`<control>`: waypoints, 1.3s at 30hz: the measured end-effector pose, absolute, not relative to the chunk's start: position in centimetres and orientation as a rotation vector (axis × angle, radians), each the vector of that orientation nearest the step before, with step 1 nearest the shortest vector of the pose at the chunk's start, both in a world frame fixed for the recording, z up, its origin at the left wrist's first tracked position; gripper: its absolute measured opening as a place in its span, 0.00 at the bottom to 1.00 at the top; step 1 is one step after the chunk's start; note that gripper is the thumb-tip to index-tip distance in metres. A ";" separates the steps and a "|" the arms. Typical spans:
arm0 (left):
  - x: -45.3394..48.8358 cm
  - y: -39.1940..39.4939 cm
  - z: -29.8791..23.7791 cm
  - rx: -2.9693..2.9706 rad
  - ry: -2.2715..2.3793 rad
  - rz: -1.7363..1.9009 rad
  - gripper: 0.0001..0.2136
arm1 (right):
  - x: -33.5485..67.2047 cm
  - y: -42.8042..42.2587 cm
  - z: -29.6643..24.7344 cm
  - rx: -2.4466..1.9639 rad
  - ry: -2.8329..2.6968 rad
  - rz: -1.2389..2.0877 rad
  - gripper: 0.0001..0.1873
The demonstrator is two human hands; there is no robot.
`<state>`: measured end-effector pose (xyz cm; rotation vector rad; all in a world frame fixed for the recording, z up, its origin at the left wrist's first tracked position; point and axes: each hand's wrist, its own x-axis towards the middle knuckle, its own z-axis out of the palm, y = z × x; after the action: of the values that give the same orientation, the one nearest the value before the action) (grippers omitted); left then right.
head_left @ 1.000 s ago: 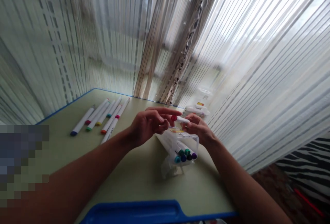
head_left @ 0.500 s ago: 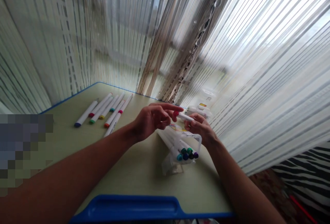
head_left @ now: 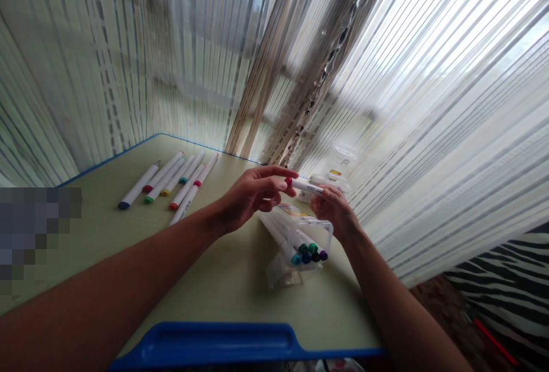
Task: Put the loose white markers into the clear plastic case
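Observation:
A white marker with a red end (head_left: 303,186) is held crosswise above the table between my two hands. My right hand (head_left: 337,206) pinches its plain end between thumb and fingers. My left hand (head_left: 261,192) has its thumb and fingertips at the red end, the index finger stretched out over it. Just below lies a clear plastic marker case (head_left: 331,235), its open end towards me, with several white markers (head_left: 305,249) inside showing green, blue, black and purple ends. To the left, several loose markers (head_left: 165,180) rest side by side on the table.
The pale green table (head_left: 223,292) has a blue rim and a blue tray edge (head_left: 214,338) at the front. Behind the case stands another clear plastic piece (head_left: 338,175). Sheer striped curtains (head_left: 193,75) hang along the far side. Zebra-striped fabric (head_left: 506,280) is at the right.
The marker has turned slightly, so dark print on its barrel now shows. My left thumb has come up against the red end. The view has shifted a little.

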<state>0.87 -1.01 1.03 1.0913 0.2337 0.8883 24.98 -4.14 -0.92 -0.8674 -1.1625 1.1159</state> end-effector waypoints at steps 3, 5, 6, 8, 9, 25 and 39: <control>0.9 -1.2 1.2 1.086 0.225 0.872 0.14 | 25.1 -4.2 -0.9 -0.883 -1.168 1.123 0.14; 0.9 -1.3 1.2 1.082 0.219 0.860 0.14 | 25.0 -4.2 -0.9 -0.883 -1.157 1.119 0.14; 0.9 -1.3 1.2 1.081 0.217 0.853 0.14 | 25.0 -4.2 -0.8 -0.883 -1.149 1.117 0.14; 0.9 -1.3 1.1 1.080 0.211 0.851 0.15 | 25.0 -4.2 -0.8 -0.885 -1.136 1.116 0.14; 0.9 -1.2 1.0 1.081 0.208 0.854 0.16 | 24.9 -4.3 -0.8 -0.889 -1.135 1.116 0.14; 1.0 -1.1 1.0 1.083 0.213 0.865 0.19 | 24.8 -4.4 -0.6 -0.904 -1.173 1.116 0.14; 1.2 -1.1 0.5 1.165 0.372 1.036 0.14 | 24.9 -4.3 -0.8 -0.870 -1.125 1.124 0.14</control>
<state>1.21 -1.08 0.50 1.1654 0.3717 1.0364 24.93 -4.28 -0.77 -0.8703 -1.1250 1.1241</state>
